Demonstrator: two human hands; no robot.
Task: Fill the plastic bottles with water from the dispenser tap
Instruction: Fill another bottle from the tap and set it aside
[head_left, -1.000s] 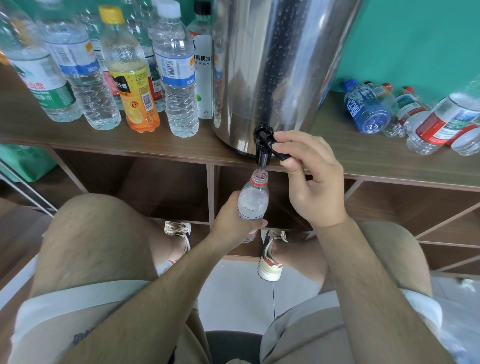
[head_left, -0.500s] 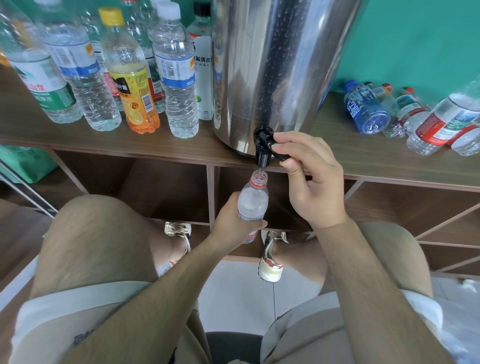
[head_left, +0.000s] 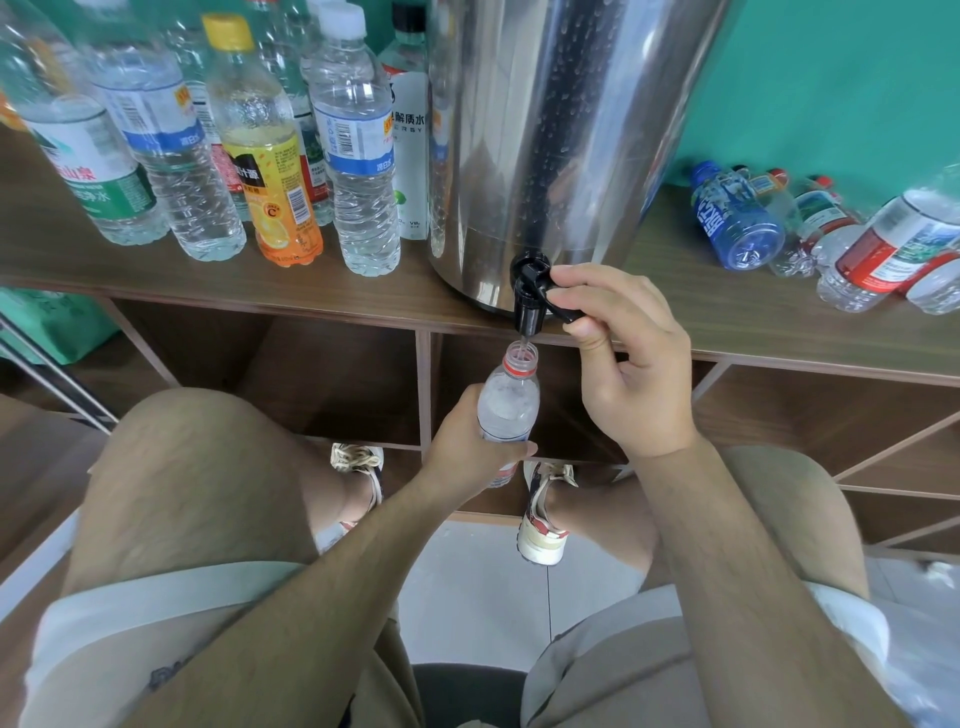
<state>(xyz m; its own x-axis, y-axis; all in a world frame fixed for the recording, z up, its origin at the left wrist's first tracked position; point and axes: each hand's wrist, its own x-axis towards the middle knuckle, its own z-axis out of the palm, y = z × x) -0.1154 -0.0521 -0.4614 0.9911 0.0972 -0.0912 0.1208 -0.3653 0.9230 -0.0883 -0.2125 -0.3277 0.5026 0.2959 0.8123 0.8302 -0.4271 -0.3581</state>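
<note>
A steel water dispenser stands on the wooden shelf, its black tap hanging over the front edge. My right hand pinches the tap's lever between thumb and forefinger. My left hand grips a small clear plastic bottle with a red neck ring, held upright with its open mouth right under the spout. A thin stream of water runs into it. The bottle's lower part is hidden by my fingers.
Several upright bottles stand left of the dispenser, one with an orange label. Several bottles lie on their sides at the right. Open cubbies are below the shelf. My knees and feet are close to the cabinet.
</note>
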